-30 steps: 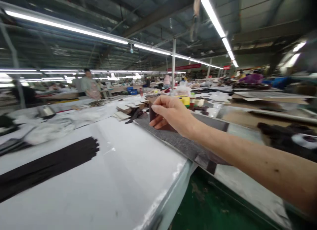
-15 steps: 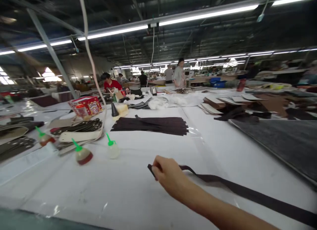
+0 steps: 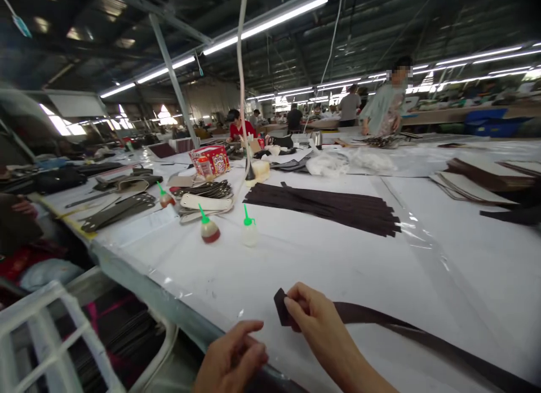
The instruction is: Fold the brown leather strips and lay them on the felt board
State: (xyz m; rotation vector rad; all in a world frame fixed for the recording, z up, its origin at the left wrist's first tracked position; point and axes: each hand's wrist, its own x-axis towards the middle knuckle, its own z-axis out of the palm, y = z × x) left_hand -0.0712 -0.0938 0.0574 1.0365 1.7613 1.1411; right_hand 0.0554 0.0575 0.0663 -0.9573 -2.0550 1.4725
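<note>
My right hand (image 3: 315, 319) pinches the near end of a long dark brown strap (image 3: 406, 331) that trails off to the right across the white plastic-covered table (image 3: 321, 257). My left hand (image 3: 231, 359) hovers at the table's front edge just left of it, fingers loosely curled, holding nothing I can see. A flat batch of dark brown straps (image 3: 325, 204) lies farther back in the middle of the table.
Three green-capped glue bottles (image 3: 208, 228) stand left of centre, beside metal parts and a red box (image 3: 210, 159). Stacked boards (image 3: 482, 179) lie at the right. A white crate (image 3: 51, 336) sits below at the left. Other people work at tables behind.
The camera has swung left from the grey sheet to the white table. My right hand brought the strap end down near the front edge, and my left hand has come into view.
</note>
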